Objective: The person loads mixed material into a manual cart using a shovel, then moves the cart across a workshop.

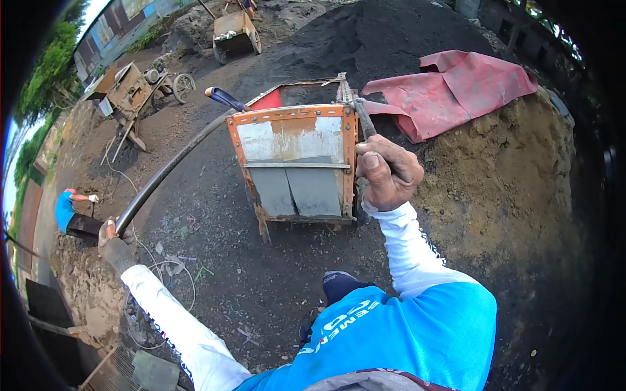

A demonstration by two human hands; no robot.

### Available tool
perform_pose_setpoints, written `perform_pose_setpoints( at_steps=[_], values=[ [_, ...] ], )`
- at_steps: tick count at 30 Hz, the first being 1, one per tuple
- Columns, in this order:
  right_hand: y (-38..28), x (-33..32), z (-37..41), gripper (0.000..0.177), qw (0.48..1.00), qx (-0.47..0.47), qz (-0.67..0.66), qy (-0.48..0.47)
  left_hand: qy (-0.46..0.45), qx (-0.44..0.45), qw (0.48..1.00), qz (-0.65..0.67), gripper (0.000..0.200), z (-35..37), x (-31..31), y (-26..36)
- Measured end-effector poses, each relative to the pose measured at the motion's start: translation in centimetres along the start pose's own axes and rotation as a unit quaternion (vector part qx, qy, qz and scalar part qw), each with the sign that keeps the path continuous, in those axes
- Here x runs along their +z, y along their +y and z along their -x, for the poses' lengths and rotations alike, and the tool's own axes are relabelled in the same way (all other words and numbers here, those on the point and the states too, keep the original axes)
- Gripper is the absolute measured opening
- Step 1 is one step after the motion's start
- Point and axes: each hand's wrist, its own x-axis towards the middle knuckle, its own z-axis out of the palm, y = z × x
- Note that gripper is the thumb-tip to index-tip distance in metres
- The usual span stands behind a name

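Observation:
A box-shaped handcart (292, 140) with an orange, bolted frame and worn white-grey panels stands in front of me. My left hand (116, 246) is wrapped round the end of its long, dark, curved left handle (171, 171). Closer to the box, my right hand (389, 173) is closed round the right handle (366, 122), whose end is hidden by the fingers. Out of the cart's left rim sticks a tool handle (225, 98), blue with an orange-tan end; its other part is hidden inside. The cart's inside shows only partly, with a red patch on one wall.
A red sheet (456, 88) lies over a brown sand mound (502, 159) at right. Behind rises a dark heap (391, 39). A rusty wheeled machine (130, 91), another cart (235, 31) and a bent-over person (66, 210) are leftward. A thin cord (193, 287) loops on the ground.

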Motion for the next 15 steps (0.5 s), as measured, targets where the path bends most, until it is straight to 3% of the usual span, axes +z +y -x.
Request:
perform_pose_setpoints(
  at_steps=[2, 4, 5, 10, 11, 12, 15],
  values=[
    [1.6, 3.8, -0.5, 0.014, 0.999, -0.02, 0.018, 0.035, 0.0, -0.025, 0.998, 0.056, 0.022, -4.3, 2.7, -1.0],
    [3.3, 6.6, -0.7, 0.016, 0.995, -0.044, 0.039, 0.083, -0.026, 0.009, 0.999, 0.04, 0.021, -7.7, 4.8, -1.9],
    [1.1, 11.6, 5.0, 0.018, 0.995, -0.052, 0.019, 0.085, -0.027, 0.014, 0.999, 0.04, 0.02, -8.1, -2.1, -6.8],
    [4.9, 16.2, 3.5, 0.02, 0.986, -0.037, 0.074, 0.147, -0.069, 0.078, 0.992, 0.071, 0.019, -16.0, 2.2, -10.2],
    [5.2, 16.7, 3.2, 0.022, 0.987, -0.029, 0.08, 0.139, -0.082, 0.076, 0.991, 0.073, 0.019, -16.9, 2.9, -10.2],
    [1.7, 17.7, 6.8, 0.024, 0.989, -0.023, 0.082, 0.119, -0.083, 0.068, 0.991, 0.078, 0.02, -14.6, -1.9, -11.8],
    [2.3, 18.8, 6.7, 0.028, 0.993, 0.017, 0.087, 0.078, -0.093, 0.067, 0.99, 0.087, 0.02, -16.9, -1.1, -12.5]
  ],
)
